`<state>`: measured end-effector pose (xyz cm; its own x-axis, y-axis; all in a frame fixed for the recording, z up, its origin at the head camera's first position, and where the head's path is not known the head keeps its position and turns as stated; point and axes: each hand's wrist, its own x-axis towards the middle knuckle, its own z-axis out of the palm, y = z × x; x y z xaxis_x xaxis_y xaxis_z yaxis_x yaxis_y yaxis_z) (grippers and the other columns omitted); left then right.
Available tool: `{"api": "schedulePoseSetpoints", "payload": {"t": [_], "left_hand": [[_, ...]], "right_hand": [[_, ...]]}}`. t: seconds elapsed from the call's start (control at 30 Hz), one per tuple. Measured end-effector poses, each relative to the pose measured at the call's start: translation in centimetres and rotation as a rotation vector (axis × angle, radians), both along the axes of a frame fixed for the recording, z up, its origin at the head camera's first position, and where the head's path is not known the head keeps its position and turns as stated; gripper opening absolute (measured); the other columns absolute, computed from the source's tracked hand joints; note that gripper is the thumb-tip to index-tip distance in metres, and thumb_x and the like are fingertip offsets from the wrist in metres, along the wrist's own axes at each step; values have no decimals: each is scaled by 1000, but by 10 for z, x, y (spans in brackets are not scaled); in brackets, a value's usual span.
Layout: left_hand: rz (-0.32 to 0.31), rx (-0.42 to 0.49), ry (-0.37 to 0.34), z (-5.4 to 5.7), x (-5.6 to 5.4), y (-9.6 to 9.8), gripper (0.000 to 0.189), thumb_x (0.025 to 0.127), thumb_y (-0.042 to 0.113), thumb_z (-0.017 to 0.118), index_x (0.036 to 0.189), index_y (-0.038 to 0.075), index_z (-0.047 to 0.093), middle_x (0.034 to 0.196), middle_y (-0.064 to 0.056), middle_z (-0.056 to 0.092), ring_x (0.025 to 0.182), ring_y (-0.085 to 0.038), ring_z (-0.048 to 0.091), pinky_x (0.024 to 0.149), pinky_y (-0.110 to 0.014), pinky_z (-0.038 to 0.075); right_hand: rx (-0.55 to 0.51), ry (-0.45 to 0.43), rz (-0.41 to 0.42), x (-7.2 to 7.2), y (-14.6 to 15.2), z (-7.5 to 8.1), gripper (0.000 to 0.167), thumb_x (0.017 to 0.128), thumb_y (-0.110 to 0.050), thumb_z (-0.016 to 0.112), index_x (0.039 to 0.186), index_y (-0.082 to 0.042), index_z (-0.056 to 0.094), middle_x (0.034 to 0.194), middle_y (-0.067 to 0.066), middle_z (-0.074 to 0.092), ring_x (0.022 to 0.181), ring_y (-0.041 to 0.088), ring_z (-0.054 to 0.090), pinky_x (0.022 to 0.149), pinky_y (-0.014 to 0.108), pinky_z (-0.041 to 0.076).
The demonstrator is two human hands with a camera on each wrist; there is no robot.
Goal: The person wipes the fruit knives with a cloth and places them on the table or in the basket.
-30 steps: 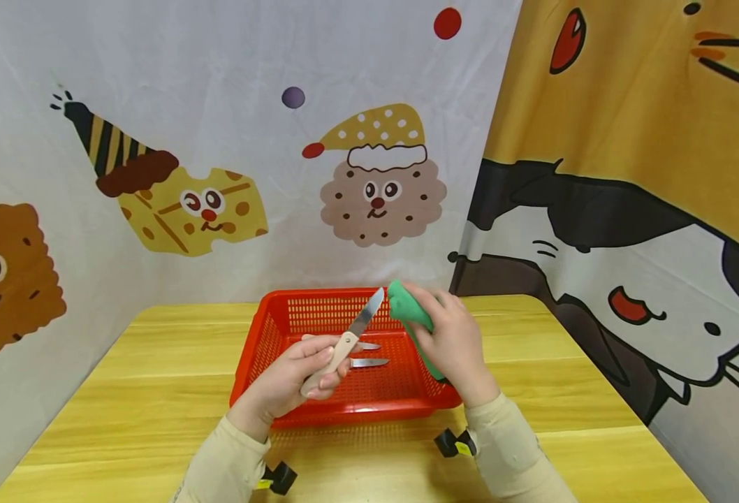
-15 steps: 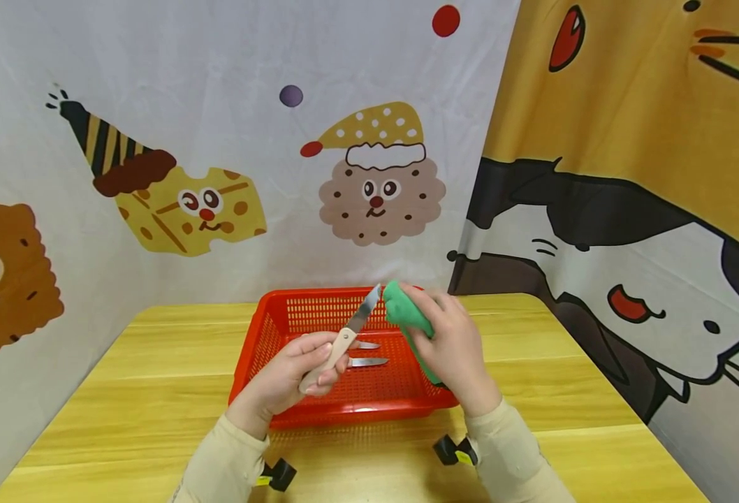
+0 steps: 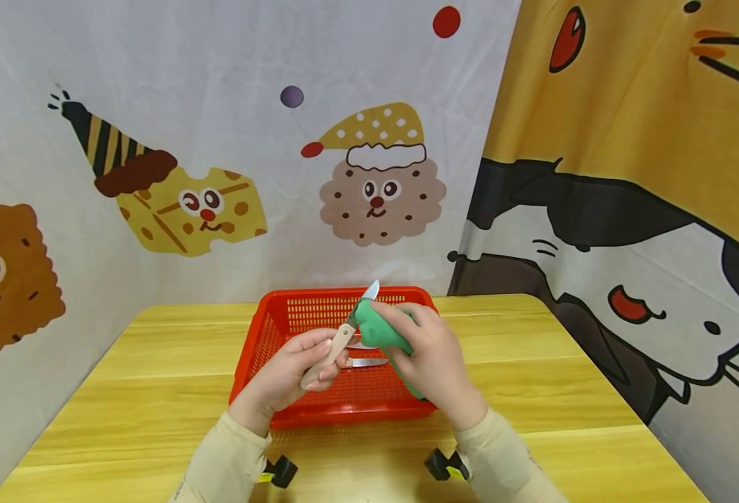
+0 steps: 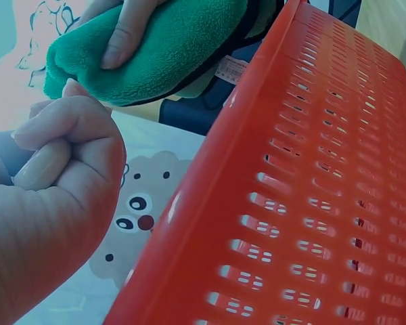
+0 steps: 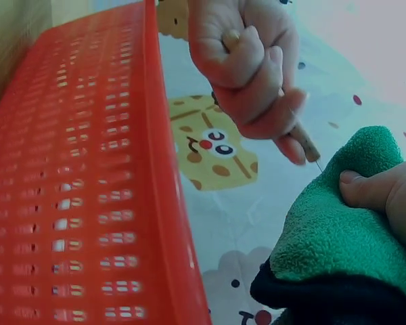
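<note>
My left hand (image 3: pixel 294 370) grips the pale handle of a small knife (image 3: pixel 338 349), its blade slanting up and away to the right. A folded green cloth with dark edging (image 3: pixel 376 328) is pinched in my right hand (image 3: pixel 432 356). The cloth overlaps the lower part of the blade, leaving the tip in sight above it. In the right wrist view the cloth (image 5: pixel 338 223) lies right at the blade beyond the handle. Below the hands, two more knives lie in the red basket; the nearer one (image 3: pixel 368 362) shows its blade, the other is partly hidden.
The red perforated plastic basket (image 3: pixel 344 417) stands on a wood-grain table (image 3: pixel 156 391), under both hands. A pale curtain printed with cartoon figures (image 3: pixel 218 70) hangs behind, and a yellow one (image 3: pixel 627 105) at the right.
My right hand has moved left and slightly down with the cloth, from beyond the knife tip to the lower blade. The left hand holds the knife nearly still.
</note>
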<state>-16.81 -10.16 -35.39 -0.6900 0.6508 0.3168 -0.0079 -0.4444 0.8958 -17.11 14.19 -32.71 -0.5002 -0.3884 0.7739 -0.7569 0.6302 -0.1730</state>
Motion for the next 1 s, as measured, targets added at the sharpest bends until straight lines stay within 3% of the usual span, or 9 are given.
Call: {"api": "schedulePoseSetpoints", "payload": {"t": [0.33, 0.63, 1.0], "left_hand": [[28, -20, 29, -1, 2, 1, 30, 108, 6, 29, 123, 3, 56, 94, -4, 58, 68, -6, 46, 55, -14, 38], [17, -33, 65, 0, 4, 1, 29, 108, 6, 29, 118, 1, 55, 93, -4, 57, 67, -7, 44, 55, -15, 38], [9, -35, 39, -2, 3, 1, 30, 109, 8, 29, 125, -3, 53, 93, -4, 59, 67, -6, 45, 55, -13, 38]], "right_hand": [[54, -27, 14, 5, -9, -5, 65, 79, -14, 84, 137, -30, 59, 112, 5, 62, 96, 22, 61, 74, 38, 53], [72, -28, 7, 3, -10, -7, 68, 77, -16, 86, 138, -30, 58, 111, 4, 62, 94, 21, 61, 73, 37, 53], [70, -43, -9, -1, -6, -5, 65, 78, -15, 85, 136, -27, 59, 111, 5, 63, 96, 22, 61, 76, 38, 54]]}}
